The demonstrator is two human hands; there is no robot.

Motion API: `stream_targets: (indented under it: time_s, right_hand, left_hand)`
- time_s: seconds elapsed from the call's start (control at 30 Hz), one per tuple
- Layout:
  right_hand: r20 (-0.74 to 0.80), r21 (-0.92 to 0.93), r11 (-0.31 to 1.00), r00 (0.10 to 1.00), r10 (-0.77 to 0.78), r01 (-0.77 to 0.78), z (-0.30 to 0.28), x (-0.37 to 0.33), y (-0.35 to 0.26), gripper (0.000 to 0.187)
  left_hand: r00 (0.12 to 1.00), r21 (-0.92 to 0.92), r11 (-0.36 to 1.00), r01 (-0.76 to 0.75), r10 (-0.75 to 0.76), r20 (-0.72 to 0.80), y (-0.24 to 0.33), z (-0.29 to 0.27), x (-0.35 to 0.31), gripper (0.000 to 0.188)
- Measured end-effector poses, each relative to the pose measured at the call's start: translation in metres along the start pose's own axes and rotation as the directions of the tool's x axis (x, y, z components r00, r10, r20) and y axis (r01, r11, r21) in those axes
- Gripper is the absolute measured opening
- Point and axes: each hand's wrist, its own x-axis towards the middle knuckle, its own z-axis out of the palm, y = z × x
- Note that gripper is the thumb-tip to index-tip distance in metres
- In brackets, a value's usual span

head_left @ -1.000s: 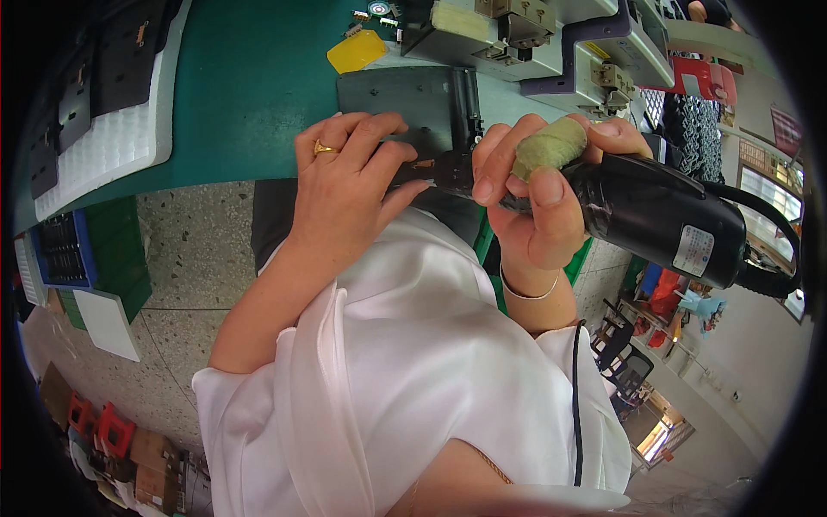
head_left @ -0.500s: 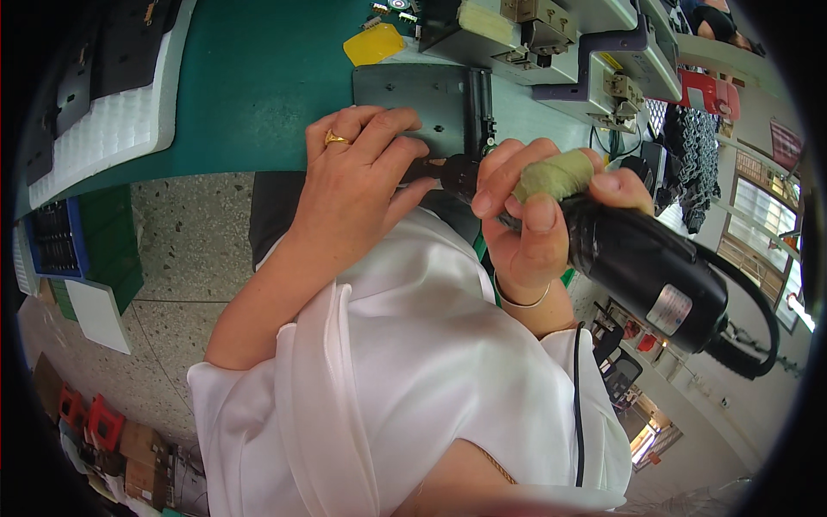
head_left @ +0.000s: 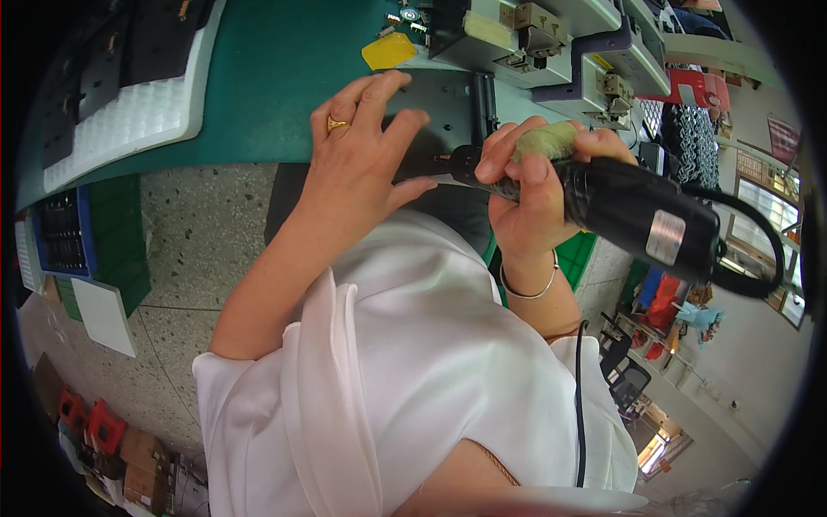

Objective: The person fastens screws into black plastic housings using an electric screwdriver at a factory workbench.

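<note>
Green work surface (head_left: 267, 86) fills the top of the head view, above a speckled floor (head_left: 198, 224). At left, one white foam tray (head_left: 177, 121) bears at least three dark plates (head_left: 168, 43); below it stand one green crate (head_left: 119, 233) and, further down, two red stools (head_left: 108, 424). At the top lies one yellow piece (head_left: 388, 52), and to its right are at least two pale metal machines (head_left: 642, 60).

Two bare hands are at work. One black power tool (head_left: 646, 207) is clamped in the right hand (head_left: 534, 181), whose forefinger wears one pale green wrap (head_left: 547, 142); the cabled end points right, the tip leftward. Fingers and thumb of the left hand (head_left: 362, 138), with one gold ring (head_left: 336, 124), are spread apart. One dark panel (head_left: 444, 103) lies to the right of those fingers, partly behind them; whether they touch it cannot be told. The tool's tip is near the left thumb and forefinger.
</note>
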Motion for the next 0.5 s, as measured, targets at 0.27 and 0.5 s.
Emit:
stream_targets:
  time_s: [0.27,0.5]
  right_hand:
    - [-0.369,0.386,0.922,0.910,0.191,-0.037,-0.029,0.003,-0.033,0.045]
    - [-0.349,0.410,0.912,0.919,0.183,-0.025,-0.038,0.000,-0.032,0.043]
  left_hand:
    - [0.996,0.145,0.989,-0.039,0.028,0.081,-0.005,-0.007,0.007,0.082]
    - [0.995,0.168,0.986,0.019,-0.036,0.094,0.010,-0.022,0.007,0.086]
